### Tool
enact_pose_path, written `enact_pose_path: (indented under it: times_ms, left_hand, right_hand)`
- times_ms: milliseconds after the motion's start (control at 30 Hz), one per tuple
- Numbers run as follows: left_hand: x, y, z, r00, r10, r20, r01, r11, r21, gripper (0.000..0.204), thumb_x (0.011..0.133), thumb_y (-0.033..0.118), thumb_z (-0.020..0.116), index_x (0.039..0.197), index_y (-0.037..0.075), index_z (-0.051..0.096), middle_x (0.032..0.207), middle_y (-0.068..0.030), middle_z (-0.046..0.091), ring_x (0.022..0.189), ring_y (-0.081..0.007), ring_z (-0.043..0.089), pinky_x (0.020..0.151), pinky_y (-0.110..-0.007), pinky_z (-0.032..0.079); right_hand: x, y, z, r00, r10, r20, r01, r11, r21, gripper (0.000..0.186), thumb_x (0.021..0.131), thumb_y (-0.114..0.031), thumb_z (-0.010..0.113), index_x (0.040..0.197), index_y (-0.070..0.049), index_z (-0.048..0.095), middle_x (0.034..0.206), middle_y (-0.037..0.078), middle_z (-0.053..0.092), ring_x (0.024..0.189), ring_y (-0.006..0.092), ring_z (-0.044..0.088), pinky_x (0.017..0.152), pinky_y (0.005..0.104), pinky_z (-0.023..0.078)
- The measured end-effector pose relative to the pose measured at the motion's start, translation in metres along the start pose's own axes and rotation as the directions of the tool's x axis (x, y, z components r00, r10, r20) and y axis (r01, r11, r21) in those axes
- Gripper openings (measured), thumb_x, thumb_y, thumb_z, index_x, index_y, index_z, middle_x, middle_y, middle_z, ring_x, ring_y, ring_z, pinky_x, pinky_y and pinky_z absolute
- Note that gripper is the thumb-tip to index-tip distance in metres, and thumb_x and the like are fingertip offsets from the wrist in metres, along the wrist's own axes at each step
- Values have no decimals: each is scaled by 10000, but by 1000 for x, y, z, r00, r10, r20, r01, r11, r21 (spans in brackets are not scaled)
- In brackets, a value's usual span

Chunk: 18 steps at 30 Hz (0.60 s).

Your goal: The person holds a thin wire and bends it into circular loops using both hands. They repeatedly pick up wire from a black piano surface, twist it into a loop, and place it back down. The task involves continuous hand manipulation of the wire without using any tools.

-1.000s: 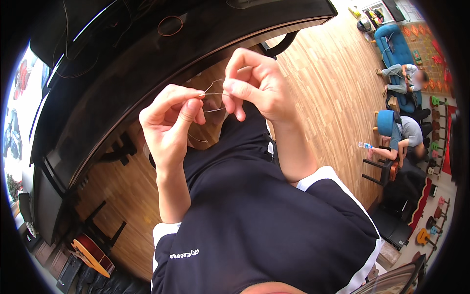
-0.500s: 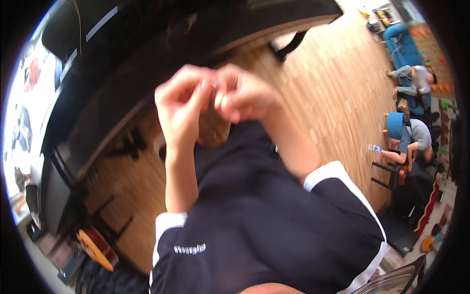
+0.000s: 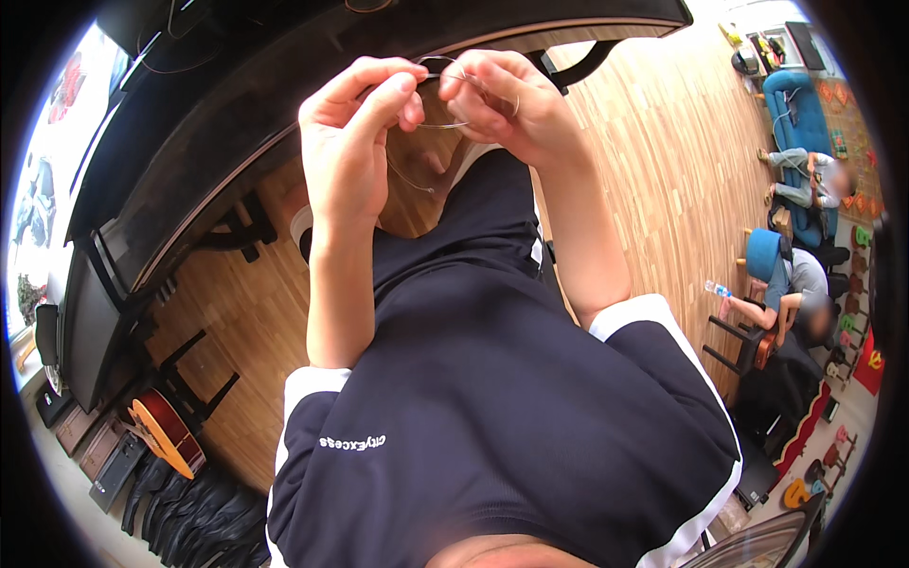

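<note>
A thin, shiny coiled guitar string (image 3: 443,126) is stretched in loops between my two hands, held up in front of my lap near the table edge. My left hand (image 3: 355,118) pinches it between thumb and forefinger. Loops of it pass through the curled fingers of my right hand (image 3: 507,104). One loose end hangs below my left hand, with a small bead at its tip (image 3: 431,191).
The long black table (image 3: 275,90) curves across the far side, with another wire loop (image 3: 367,4) on it. An acoustic guitar (image 3: 169,433) and black cases stand at lower left. Two people sit at right, one on a blue sofa (image 3: 793,114), one by a black stool (image 3: 743,343).
My hands have moved up and farther from my body, and slightly apart. The string's loops and its dangling end now show clearly between them.
</note>
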<state>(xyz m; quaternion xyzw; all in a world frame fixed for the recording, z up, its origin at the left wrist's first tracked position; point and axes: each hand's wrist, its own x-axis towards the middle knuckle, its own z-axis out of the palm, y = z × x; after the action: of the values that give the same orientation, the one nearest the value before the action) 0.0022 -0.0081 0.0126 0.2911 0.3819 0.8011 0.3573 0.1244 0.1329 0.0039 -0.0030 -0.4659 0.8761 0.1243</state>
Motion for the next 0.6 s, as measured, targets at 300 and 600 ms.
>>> enact_pose_path:
  times_ms: [300,600]
  left_hand:
    - [3,4,-11,983,-146,-110,148,989,9,150,921,91,666,1005,-30,692,811,-84,678,702,-135,663,671,-239,555]
    - [11,28,-17,982,-163,-96,185,932,313,332,915,73,667,1234,-17,643,866,-85,684,727,-146,675,711,-250,571]
  right_hand:
    - [-7,-11,8,976,-195,-97,133,886,-443,204,993,-180,592,1015,17,638,615,-32,460,533,40,401,492,200,309]
    - [2,-8,26,896,-400,-191,162,697,-698,97,952,-85,632,962,-41,718,631,-17,600,555,25,540,496,182,450]
